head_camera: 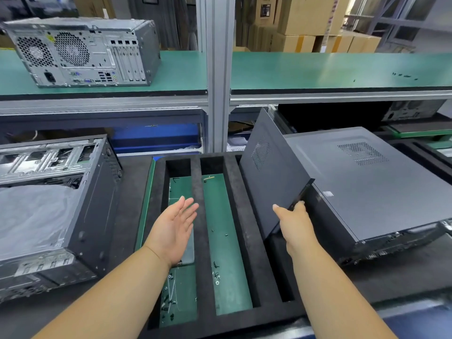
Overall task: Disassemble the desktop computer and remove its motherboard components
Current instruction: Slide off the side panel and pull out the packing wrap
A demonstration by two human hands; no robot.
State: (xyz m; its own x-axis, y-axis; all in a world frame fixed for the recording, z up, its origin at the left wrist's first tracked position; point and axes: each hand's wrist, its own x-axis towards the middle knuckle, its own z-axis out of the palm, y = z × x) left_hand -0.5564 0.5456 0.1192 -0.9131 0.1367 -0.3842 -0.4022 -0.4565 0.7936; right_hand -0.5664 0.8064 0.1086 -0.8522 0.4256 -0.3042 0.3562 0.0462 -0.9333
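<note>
A dark grey desktop computer case (367, 182) lies on its side at the right of the bench. A detached dark side panel (269, 172) stands tilted on edge against the case's left side. My right hand (293, 221) grips the panel's near edge, thumb on one face and fingers behind. My left hand (175, 228) hovers open, palm turned right, over the black foam tray (232, 192), touching nothing.
The foam tray has long slots with green floor and several loose screws (216, 275). An opened case (56, 206) with plastic sheet sits at left. Another tower (83, 52) stands on the green upper shelf. A metal post (219, 69) rises behind the tray.
</note>
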